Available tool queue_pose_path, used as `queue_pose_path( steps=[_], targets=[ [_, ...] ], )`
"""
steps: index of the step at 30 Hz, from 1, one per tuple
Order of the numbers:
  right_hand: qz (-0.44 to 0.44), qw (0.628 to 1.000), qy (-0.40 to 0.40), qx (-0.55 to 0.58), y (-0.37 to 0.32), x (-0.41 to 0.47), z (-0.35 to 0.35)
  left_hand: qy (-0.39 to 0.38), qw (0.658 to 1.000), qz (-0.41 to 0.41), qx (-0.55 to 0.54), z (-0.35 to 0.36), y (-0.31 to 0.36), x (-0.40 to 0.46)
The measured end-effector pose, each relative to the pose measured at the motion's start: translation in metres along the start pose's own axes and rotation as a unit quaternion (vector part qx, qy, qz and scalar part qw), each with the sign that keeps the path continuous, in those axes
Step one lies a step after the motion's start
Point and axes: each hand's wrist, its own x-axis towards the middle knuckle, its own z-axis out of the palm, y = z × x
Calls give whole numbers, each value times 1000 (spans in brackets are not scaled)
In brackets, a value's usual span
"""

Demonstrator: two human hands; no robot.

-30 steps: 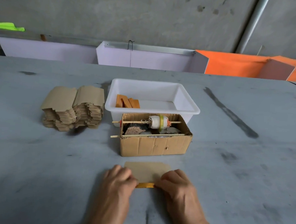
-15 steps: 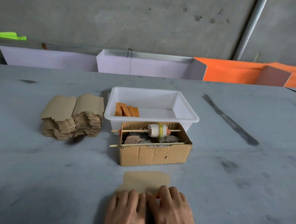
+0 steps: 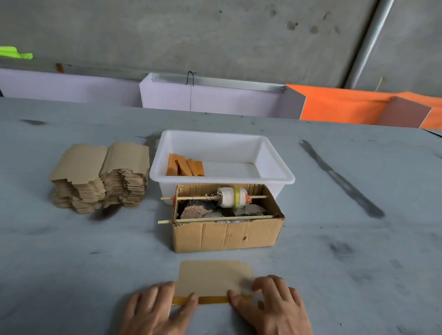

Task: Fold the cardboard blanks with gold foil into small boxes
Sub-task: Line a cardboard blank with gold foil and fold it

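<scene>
Pressing with straight fingers, the left hand (image 3: 156,315) and right hand (image 3: 271,311) flattened a cardboard blank's (image 3: 214,277) gold-foil edge (image 3: 211,300) on the surface (image 3: 55,274), near the cardboard box (image 3: 226,234).

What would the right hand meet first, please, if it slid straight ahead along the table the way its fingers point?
Probably the brown cardboard box beyond the blank that the right hand presses.

wrists cut off, right fingers (image 3: 262,284) blurred

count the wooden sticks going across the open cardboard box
2: one stick across the cardboard box at its far side, carrying a white roll; another stick along its near edge. None seems hidden.
</scene>
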Motion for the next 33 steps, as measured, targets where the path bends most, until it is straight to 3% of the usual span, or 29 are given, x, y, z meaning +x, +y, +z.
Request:
queue_pose_path(
  steps=[6, 12, 15, 20, 33],
  targets=[
    [52, 998, -39, -5, 7, -5, -5, 23, 999, 27, 18, -5, -17, -12],
    [144, 978, -48, 144, 7, 8, -4, 56, 997, -47, 3, 3, -9, -3],
    [200, 965, -52, 160, 8, 26, 3, 33, 991, -104, -77, 1, -14, 6],
    [165, 967, -154, 114, 4, 40, 19, -20, 975, -143, -170, 4, -25, 28],
    [111, 952, -231, 167, 11, 39, 8, -87, 954, -183, -222, 11, -11, 33]
  ],
)
